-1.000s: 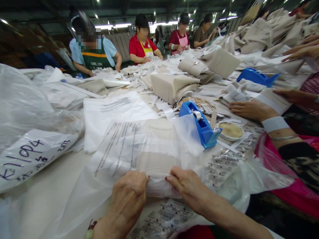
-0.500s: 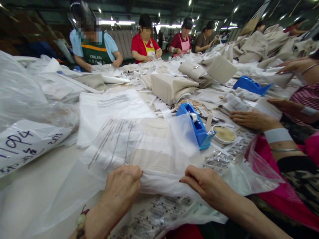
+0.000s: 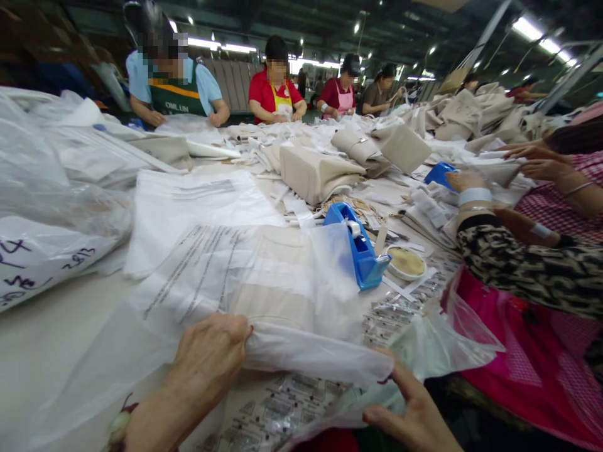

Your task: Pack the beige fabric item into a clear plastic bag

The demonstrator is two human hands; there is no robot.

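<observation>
Left hand (image 3: 210, 361): knuckles up, fingers curled under and pinched closed, wrist low, forearm running to the bottom-left edge. Right hand (image 3: 414, 414): low at the bottom edge, partly cut off; thumb and forefinger extended up-left, apparently pinched. Hands well apart. Beaded band on left wrist.
</observation>
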